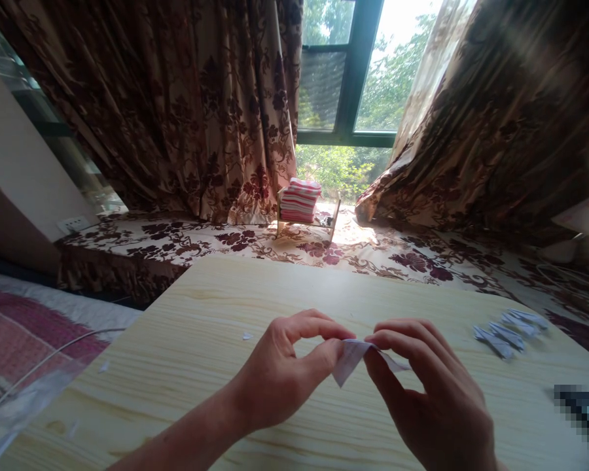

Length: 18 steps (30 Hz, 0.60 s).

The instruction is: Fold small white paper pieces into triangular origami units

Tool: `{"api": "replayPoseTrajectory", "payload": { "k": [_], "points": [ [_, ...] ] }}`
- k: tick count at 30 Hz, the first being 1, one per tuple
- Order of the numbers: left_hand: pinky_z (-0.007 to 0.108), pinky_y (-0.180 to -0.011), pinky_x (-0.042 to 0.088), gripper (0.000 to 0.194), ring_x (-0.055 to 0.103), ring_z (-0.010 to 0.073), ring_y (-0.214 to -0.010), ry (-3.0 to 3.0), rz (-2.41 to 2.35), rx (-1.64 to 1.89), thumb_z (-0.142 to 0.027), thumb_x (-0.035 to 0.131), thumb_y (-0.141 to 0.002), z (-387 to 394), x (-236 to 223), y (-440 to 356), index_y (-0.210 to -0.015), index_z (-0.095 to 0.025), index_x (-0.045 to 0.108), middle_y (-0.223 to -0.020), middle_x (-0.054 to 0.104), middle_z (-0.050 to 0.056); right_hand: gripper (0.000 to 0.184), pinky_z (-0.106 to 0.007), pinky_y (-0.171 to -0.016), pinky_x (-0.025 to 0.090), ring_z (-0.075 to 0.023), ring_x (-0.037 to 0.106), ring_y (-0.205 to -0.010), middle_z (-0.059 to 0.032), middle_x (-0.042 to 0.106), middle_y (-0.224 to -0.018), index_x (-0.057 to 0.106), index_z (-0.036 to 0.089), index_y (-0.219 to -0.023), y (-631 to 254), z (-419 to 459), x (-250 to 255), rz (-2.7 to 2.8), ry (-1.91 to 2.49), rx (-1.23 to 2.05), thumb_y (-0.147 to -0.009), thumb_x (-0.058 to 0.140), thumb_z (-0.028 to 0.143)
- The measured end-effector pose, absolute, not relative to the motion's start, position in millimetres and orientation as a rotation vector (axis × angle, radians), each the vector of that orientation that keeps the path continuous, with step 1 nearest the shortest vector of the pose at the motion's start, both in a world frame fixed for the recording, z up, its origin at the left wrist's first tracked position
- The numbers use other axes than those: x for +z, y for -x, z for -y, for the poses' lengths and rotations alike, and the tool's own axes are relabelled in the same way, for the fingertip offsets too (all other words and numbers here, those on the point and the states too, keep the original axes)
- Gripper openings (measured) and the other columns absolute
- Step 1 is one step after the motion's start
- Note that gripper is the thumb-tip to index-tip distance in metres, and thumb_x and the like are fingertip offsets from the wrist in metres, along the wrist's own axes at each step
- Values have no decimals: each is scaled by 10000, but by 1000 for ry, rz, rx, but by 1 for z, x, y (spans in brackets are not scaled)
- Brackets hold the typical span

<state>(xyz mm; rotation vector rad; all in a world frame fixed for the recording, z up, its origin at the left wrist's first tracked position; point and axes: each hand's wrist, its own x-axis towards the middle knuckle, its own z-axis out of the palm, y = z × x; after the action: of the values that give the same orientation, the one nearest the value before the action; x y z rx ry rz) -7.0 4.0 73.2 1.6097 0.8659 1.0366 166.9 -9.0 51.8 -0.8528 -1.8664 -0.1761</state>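
Note:
A small piece of folded white paper (pixel 349 361) is held up between both hands, above the wooden table. My left hand (pixel 294 366) pinches its upper left edge between thumb and fingers. My right hand (pixel 429 376) pinches the same paper near its top, with thumb below and fingers above. One pointed corner hangs down between the hands, and another sticks out behind the right thumb. Several small folded paper pieces (pixel 506 337) lie in a group at the right side of the table.
The light wooden table (pixel 186 366) carries a few paper scraps (pixel 247 336) on its left part. A pixelated dark-edged object (pixel 582 409) lies at the right edge. Behind, a small rack with folded striped cloths (pixel 300 200) stands on the flower-patterned window ledge (pixel 216 241).

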Motion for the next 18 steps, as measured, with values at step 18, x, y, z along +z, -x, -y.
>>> {"api": "replayPoseTrajectory", "payload": {
  "k": [18],
  "points": [
    [280, -702, 394, 334, 496, 140, -687, -1128, -773, 858, -363, 547, -838, -7, 66, 3, -636, -108, 626, -654, 569, 26, 269, -271, -606, 502, -169, 583, -776, -58, 626, -847, 600, 208, -981, -170, 8, 53, 1972, 803, -44, -815, 535, 6]
  ]
}}
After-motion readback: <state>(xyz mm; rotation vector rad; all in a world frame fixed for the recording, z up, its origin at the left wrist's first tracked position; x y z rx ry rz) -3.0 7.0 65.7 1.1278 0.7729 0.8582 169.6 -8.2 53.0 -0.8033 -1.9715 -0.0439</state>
